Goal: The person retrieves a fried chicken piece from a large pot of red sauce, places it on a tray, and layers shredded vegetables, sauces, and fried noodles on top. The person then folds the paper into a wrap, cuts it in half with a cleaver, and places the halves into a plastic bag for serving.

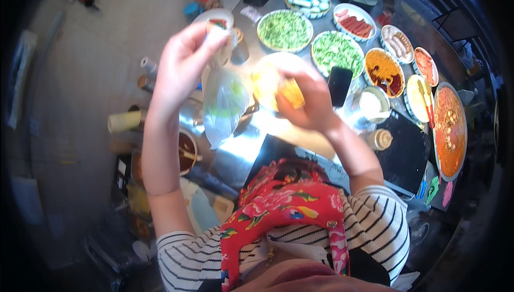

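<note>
My left hand (184,59) is raised and closed on the gathered top of a clear plastic bag (225,104). The bag hangs below the fingers, with something pale green showing dimly through it. To its right, my right hand (310,102) is curled over a bright bowl of yellow food (263,85). Its thumb and fingers look apart, with yellow between them. Glare and blur hide whether they touch the food.
Behind the hands stand bowls of chopped greens (284,29), eggs (308,0) and sausages (356,25). On the right are a black phone (339,85), a squeeze bottle (380,139) and a large pan of red sauce (451,131). A sauce pot (184,150) sits at left.
</note>
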The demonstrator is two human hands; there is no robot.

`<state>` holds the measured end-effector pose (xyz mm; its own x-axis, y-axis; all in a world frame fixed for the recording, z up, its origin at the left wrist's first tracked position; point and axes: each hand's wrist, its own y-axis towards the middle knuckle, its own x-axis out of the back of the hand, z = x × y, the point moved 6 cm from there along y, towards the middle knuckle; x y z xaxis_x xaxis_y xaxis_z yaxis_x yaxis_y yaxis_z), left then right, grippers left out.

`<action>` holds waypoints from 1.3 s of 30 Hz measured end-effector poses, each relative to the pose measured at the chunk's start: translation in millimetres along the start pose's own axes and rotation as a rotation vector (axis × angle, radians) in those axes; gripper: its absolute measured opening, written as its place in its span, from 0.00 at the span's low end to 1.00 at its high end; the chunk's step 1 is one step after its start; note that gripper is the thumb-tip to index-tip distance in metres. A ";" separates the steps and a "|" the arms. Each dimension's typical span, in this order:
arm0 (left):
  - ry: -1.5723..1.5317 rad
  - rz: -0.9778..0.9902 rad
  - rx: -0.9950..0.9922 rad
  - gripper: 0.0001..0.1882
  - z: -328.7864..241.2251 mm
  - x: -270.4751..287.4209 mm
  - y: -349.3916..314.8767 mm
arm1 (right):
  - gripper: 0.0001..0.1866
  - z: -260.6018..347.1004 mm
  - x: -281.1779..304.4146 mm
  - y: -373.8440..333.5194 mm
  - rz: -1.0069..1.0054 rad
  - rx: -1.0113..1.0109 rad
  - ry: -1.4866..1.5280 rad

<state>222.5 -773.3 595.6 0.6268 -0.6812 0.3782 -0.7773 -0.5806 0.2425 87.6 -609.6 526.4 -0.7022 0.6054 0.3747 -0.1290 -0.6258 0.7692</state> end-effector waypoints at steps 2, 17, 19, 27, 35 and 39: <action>-0.082 0.045 -0.184 0.11 -22.5 -12.7 69.0 | 0.20 -14.5 8.5 -64.7 0.070 -0.148 0.105; -0.368 0.208 0.030 0.15 25.9 -169.6 393.1 | 0.15 -132.9 15.5 -341.8 0.216 -1.124 -0.011; -0.360 0.243 0.016 0.11 29.3 -183.3 405.5 | 0.15 -135.9 15.3 -342.1 0.178 -1.121 -0.040; -0.725 0.539 0.186 0.15 38.1 -222.3 421.2 | 0.15 -136.8 13.8 -342.3 0.169 -1.055 -0.041; -0.176 0.183 -0.576 0.17 12.8 -205.4 212.1 | 0.12 -133.7 6.7 -333.8 0.231 -1.102 -0.057; -0.148 0.642 -0.457 0.14 60.5 -219.6 -17.3 | 0.13 -104.3 -20.0 -302.9 0.396 -0.740 0.055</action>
<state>101.6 -640.7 454.4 0.0250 -0.8910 0.4533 -0.9138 0.1635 0.3717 67.6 -483.5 232.0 -0.8231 0.2606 0.5046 -0.2784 -0.9596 0.0415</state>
